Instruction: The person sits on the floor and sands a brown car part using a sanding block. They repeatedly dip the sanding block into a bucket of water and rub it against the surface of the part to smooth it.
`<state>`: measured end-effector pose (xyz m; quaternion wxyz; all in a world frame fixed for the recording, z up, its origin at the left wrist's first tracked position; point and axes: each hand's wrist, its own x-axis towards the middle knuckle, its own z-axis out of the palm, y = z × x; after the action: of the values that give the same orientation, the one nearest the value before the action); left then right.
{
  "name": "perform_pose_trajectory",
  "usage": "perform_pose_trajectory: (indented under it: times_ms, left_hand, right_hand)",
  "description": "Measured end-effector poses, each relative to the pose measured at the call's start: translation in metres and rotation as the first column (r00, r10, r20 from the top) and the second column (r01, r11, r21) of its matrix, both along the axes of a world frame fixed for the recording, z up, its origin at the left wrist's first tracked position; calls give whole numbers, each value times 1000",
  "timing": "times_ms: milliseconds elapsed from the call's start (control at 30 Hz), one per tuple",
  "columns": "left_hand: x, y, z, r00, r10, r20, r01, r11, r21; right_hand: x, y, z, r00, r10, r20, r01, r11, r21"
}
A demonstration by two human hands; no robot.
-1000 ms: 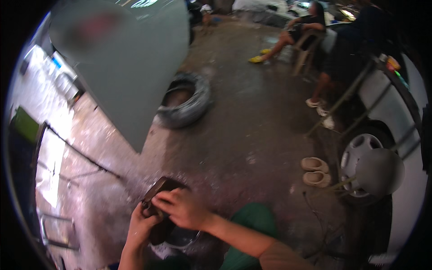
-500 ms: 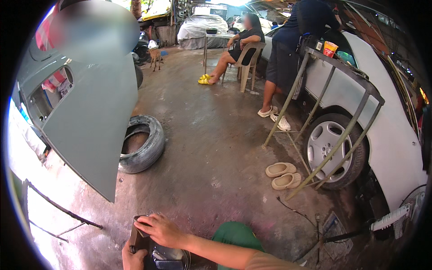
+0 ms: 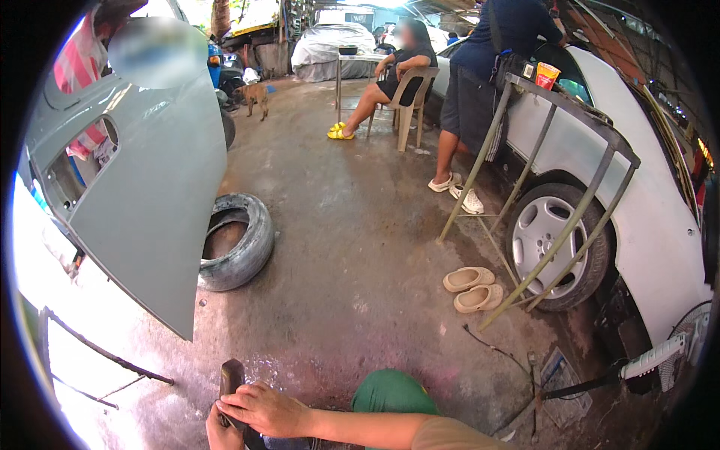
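A dark brown, elongated part point(image 3: 232, 375) stands tilted up at the lower left, its rounded top end showing. My left hand point(image 3: 220, 430) is closed round its lower portion, partly cut off by the picture's edge. Across the part lies my right hand point(image 3: 270, 410), fingers pressed together and bent over its face. Something dark shows under those fingertips, too hidden to name. Below my right forearm a dark container point(image 3: 283, 442) is mostly covered. My green-clad knee point(image 3: 394, 396) is just right of the hands.
A grey car door point(image 3: 150, 202) hangs at left, beside a tyre point(image 3: 251, 244) on the wet floor. Right are a metal stand point(image 3: 581, 217), tan clogs point(image 3: 480, 297), a white car point(image 3: 645, 187) and a fan point(image 3: 675, 349). Two people and a dog point(image 3: 255, 97) are farther back.
My right hand has slid down the brown part toward my left hand, uncovering the top end. The dark container is now more hidden by my forearm. The dog has turned.
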<state>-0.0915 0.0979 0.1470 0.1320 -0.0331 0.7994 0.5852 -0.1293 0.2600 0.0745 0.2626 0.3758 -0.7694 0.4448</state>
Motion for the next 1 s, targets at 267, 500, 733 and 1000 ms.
perform_pose_trajectory:
  times_ms: [267, 500, 733, 1000]
  left_hand:
    - [-2, 0, -3, 981, 8, -194, -10, 1000, -13]
    - [-1, 5, -17, 983, -30, -179, -1, 986, -168]
    - [-7, -3, -24, 968, -77, -237, 1, 952, -306]
    - [3, -6, -6, 937, -78, -341, -2, 974, -228]
  right_hand:
    - [-9, 10, -10, 997, -53, 62, 53, 999, 10]
    - [-30, 23, -17, 994, -68, 89, 70, 997, -25]
    - [-22, 11, -5, 999, -11, -54, 8, 999, -47]
    - [-33, 18, 3, 975, -60, 215, 94, 985, -148]
